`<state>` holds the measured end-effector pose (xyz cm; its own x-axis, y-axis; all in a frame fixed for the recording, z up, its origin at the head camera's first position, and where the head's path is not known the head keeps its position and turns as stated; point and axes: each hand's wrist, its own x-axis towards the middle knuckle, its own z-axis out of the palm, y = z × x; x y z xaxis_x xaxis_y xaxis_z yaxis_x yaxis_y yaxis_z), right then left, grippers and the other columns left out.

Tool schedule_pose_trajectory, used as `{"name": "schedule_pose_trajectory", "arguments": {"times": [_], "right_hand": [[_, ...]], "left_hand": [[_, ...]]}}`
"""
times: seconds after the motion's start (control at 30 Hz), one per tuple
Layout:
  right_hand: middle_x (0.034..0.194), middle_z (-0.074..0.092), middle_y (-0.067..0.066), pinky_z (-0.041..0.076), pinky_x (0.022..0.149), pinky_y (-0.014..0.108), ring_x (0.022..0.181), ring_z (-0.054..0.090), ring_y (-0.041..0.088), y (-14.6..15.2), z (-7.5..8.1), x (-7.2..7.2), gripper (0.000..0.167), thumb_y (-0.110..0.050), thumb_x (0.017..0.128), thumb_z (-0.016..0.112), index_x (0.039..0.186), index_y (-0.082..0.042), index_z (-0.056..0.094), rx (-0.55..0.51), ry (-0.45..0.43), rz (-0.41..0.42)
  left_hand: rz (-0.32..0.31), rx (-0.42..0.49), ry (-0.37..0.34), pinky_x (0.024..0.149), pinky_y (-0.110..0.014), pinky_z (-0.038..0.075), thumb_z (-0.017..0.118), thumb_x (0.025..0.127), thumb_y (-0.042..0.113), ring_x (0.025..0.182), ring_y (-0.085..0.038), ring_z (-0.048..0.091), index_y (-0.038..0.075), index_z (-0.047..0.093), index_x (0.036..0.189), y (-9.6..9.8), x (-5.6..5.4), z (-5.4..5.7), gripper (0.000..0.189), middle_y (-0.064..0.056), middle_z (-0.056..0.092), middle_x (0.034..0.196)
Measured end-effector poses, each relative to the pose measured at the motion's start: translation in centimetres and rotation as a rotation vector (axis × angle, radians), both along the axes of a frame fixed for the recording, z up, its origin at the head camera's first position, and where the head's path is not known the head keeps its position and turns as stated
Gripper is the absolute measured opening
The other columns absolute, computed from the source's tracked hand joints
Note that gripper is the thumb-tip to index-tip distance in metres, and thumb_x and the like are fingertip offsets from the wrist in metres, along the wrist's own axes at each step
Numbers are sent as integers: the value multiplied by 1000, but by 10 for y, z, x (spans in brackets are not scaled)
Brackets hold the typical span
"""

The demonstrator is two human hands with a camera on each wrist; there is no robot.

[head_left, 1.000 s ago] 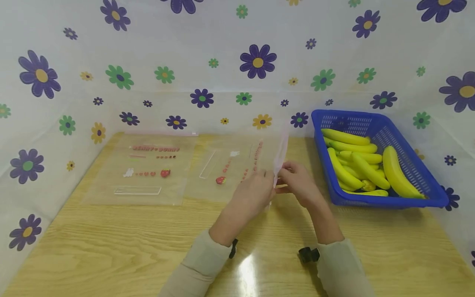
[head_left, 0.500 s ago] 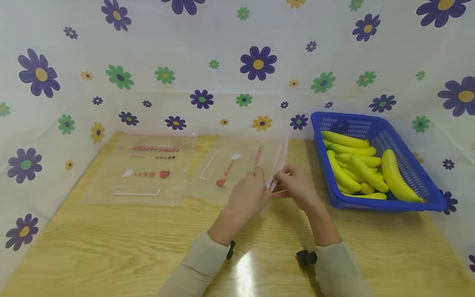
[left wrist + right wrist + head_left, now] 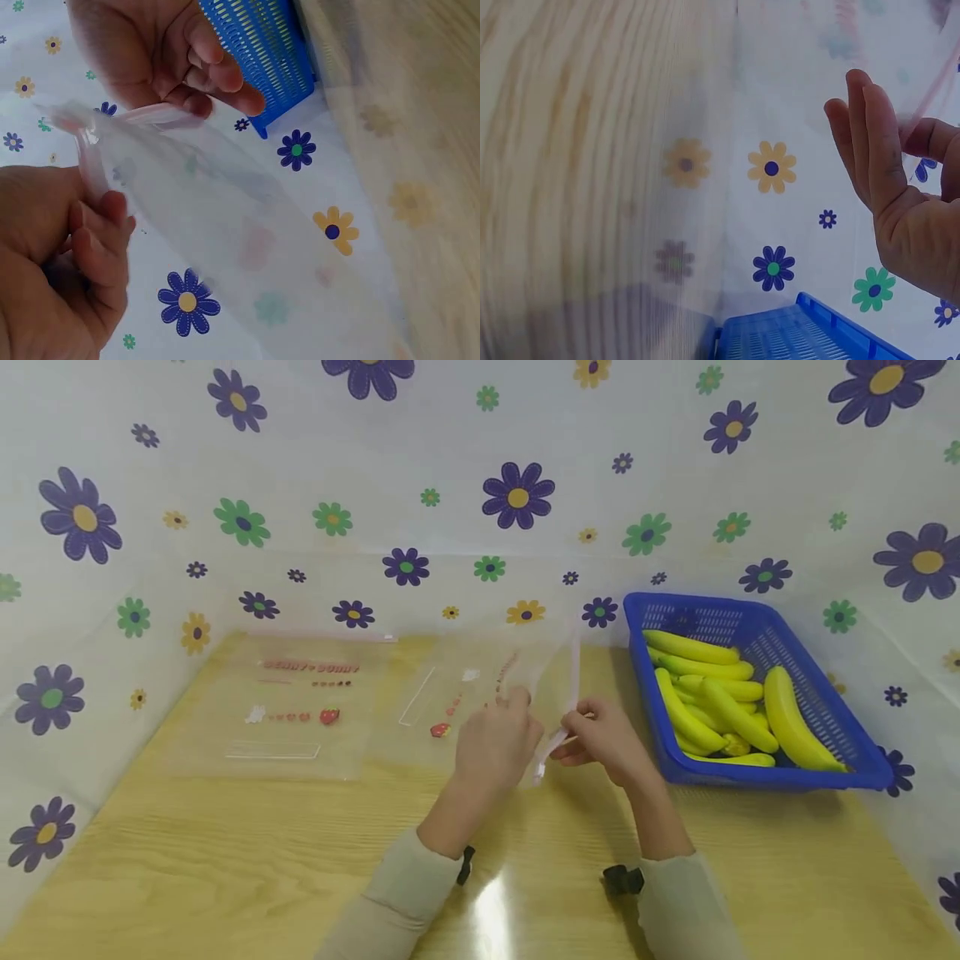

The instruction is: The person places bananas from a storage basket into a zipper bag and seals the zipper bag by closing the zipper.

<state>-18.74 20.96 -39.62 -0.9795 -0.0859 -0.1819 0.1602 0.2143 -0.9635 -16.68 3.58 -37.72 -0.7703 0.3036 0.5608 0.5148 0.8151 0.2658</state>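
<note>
My left hand (image 3: pixel 491 739) pinches one side of a clear zip bag (image 3: pixel 408 739) with pink lettering and a strawberry print. Opposite it, my right hand (image 3: pixel 603 735) pinches the pale pink zip strip (image 3: pixel 575 668) between thumb and fingers. The two sides of the bag's mouth stand apart, with a small slider (image 3: pixel 540 771) at the near end of the strip. In the left wrist view the translucent bag (image 3: pixel 225 210) hangs between both hands. The right wrist view has the right hand's (image 3: pixel 911 202) outer fingers extended; its pinch is partly cut off by the frame.
To the left, a second printed zip bag (image 3: pixel 285 693) lies flat on the wooden table (image 3: pixel 262 860). A blue basket (image 3: pixel 810 702) at the right holds several yellow bananas (image 3: pixel 738 714). White flower-patterned cloth (image 3: pixel 420 452) surrounds the table's back and sides.
The bag's edges were together between my fingers; now they are spread apart. My left hand has shifted slightly left with its side of the bag, and the slider end has come into sight.
</note>
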Motion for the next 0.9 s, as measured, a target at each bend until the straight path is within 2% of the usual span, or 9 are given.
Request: {"name": "schedule_pose_trajectory", "arguments": {"times": [0.1, 0.17, 0.27, 0.4, 0.5, 0.57, 0.67, 0.77, 0.9], "right_hand": [[87, 70, 16, 61, 60, 34, 65, 72, 23, 6, -6, 11, 38, -4, 95, 50, 129, 13, 49, 5, -21, 3], [86, 70, 14, 61, 61, 34, 64, 70, 21, 9, -7, 15, 42, -2, 96, 50, 135, 12, 47, 6, -28, 26], [85, 68, 10, 61, 63, 31, 64, 65, 16, 8, -6, 13, 41, -4, 98, 50, 136, 11, 49, 2, -5, 72], [82, 62, 5, 59, 62, 25, 65, 58, 13, 4, -3, 4, 35, -8, 100, 50, 130, 11, 54, 6, 28, 122], [79, 60, 4, 57, 60, 24, 64, 57, 13, 6, 0, 2, 31, -7, 100, 50, 123, 12, 56, 10, 39, 138], [76, 60, 3, 57, 59, 24, 62, 57, 13, 7, -2, 0, 27, -5, 99, 50, 117, 14, 57, 6, 51, 143], [79, 63, 5, 58, 60, 25, 62, 59, 13, 5, -7, -3, 27, -5, 100, 49, 116, 14, 59, -2, 52, 156], [85, 66, 9, 60, 61, 28, 62, 63, 13, 0, -13, -5, 31, -4, 100, 47, 122, 16, 57, 8, 34, 155], [93, 69, 17, 61, 63, 34, 64, 69, 18, -7, -14, -4, 37, -6, 102, 44, 129, 18, 52, 20, 21, 167]], "left_hand": [[5, -7, 201, 35, -18, 26, 74, 81, 7, 43, -5, 23, 5, 60, 87, 5, 11, -4, 16, 1, 45, 53], [-25, 9, 287, 36, -16, 22, 78, 80, 10, 43, -4, 22, 6, 63, 90, 8, 15, -6, 19, 2, 46, 54], [-38, 14, 356, 37, -16, 23, 80, 81, 13, 43, -4, 26, 7, 64, 92, 10, 14, -5, 21, 3, 48, 56], [-28, -13, 378, 37, -18, 29, 81, 82, 16, 42, -7, 36, 8, 64, 92, 8, 8, 1, 22, 2, 49, 58], [-70, -48, 358, 39, -18, 35, 79, 84, 14, 45, -8, 44, 8, 62, 90, 10, 7, 3, 19, 1, 52, 61], [-90, -88, 312, 40, -19, 39, 75, 87, 13, 47, -9, 49, 8, 61, 89, 11, 8, 3, 15, 0, 55, 63], [-61, -119, 247, 39, -19, 37, 75, 88, 17, 45, -8, 49, 8, 60, 87, 8, 9, 4, 18, 1, 53, 61], [-1, -148, 174, 36, -18, 28, 77, 87, 28, 41, -6, 37, 9, 58, 84, -1, 8, 5, 27, 2, 46, 55], [18, -133, -47, 37, -18, 19, 76, 87, 41, 40, -6, 24, 8, 62, 102, -12, 5, 7, 39, 7, 36, 49]]}}
